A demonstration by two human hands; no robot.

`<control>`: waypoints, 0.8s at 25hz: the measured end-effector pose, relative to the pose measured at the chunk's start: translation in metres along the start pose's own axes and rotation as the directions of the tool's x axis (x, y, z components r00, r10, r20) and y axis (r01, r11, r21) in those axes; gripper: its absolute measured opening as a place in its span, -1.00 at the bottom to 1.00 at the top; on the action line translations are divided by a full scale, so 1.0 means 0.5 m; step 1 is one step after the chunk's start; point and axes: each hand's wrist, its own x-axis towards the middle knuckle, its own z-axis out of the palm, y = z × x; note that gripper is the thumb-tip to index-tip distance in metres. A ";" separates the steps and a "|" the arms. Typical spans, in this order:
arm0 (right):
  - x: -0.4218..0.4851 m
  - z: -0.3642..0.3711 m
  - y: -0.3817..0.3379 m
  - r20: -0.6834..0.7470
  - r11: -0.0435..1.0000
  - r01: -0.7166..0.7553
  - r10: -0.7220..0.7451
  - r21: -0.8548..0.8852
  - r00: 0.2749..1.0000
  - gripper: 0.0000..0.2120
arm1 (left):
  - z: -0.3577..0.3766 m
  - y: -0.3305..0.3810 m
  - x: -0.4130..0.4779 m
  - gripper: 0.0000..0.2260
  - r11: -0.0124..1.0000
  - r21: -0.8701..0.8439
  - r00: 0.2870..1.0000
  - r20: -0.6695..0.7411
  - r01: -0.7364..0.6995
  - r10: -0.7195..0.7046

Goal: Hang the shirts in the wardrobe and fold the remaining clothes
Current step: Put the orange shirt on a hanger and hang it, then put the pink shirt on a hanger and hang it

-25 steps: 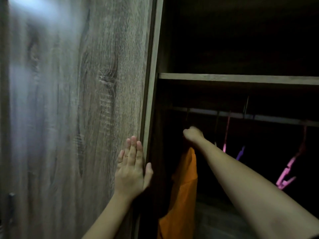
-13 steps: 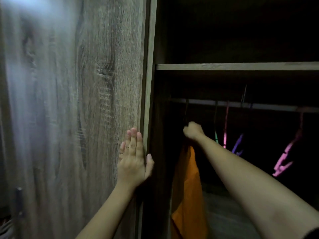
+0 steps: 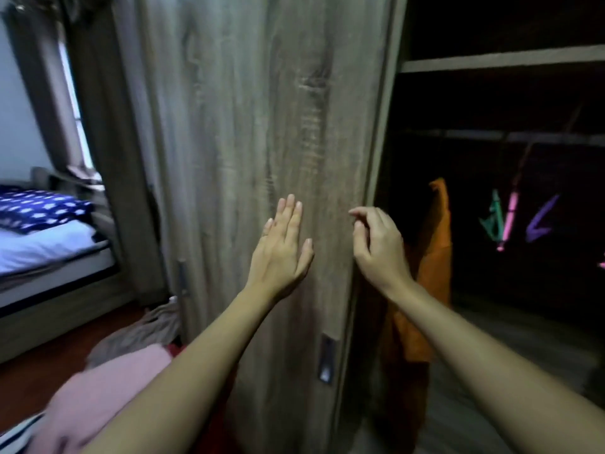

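An orange shirt (image 3: 432,276) hangs inside the dark wardrobe, just right of the door's edge. My left hand (image 3: 281,253) lies flat and open on the wooden sliding door (image 3: 248,142). My right hand (image 3: 376,244) hovers in front of the door's edge with loosely curled fingers, holding nothing, a little left of the shirt. Empty green, pink and purple hangers (image 3: 510,221) dangle from the rail (image 3: 491,136) further right. A pile of pink and beige clothes (image 3: 108,381) lies on the floor at lower left.
A shelf (image 3: 504,60) crosses the wardrobe above the rail. A bed (image 3: 39,244) with a blue patterned pillow stands at the left, with curtains (image 3: 98,126) behind it. A recessed handle (image 3: 326,358) sits low on the door.
My right hand has let go at the rail and drawn back out to the door's edge. The view has swung left and down, bringing the bed and floor clothes in. My left hand stays on the door.
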 end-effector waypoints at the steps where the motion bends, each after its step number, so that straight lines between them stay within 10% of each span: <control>1: -0.035 0.039 -0.028 0.068 1.000 0.004 -0.005 0.010 0.998 -0.79 | -0.027 -0.039 -0.035 -0.41 0.998 0.047 0.999 0.038 0.031 -0.032; 11: -0.271 0.375 -0.280 0.630 0.997 -0.039 -0.014 0.070 0.777 -0.58 | -0.269 -0.408 -0.404 -0.28 0.823 0.468 0.808 0.318 0.321 -0.496; 17: -0.356 0.517 -0.360 0.792 0.945 -0.323 0.231 -0.046 0.565 -0.47 | -0.258 -0.510 -0.592 -0.35 0.597 0.558 0.401 0.444 0.577 -0.802; 20: -0.358 0.553 -0.384 0.799 0.883 -0.445 0.372 -0.148 0.473 -0.53 | -0.249 -0.511 -0.596 -0.53 0.605 0.558 0.428 0.428 0.569 -0.796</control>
